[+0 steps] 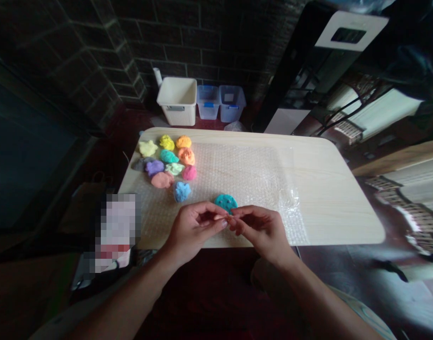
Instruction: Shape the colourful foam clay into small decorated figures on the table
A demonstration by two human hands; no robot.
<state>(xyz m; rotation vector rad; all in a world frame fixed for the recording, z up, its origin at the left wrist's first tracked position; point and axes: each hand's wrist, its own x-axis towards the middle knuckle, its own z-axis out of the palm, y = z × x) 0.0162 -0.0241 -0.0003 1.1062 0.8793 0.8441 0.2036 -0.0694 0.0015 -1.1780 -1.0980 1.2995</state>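
My left hand [195, 225] and my right hand [265, 229] meet at the fingertips over the front part of the table. Both are closed in a pinch, and whatever sits between the fingertips is too small and covered to make out. Just beyond the fingers lies a flat, round teal piece of modelling clay [225, 201] with small dark spots on top; its near edge is partly hidden by my fingers. To the left of it rests a blue lump of clay [182, 191], apart from my hands.
Several clay lumps cluster at the table's left, among them purple [154, 167], pink [189, 172] and orange [183, 141]. Bubble wrap [244, 165] covers much of the wooden table [329, 189]. Behind stand a white bin [177, 101] and two clear boxes [231, 111].
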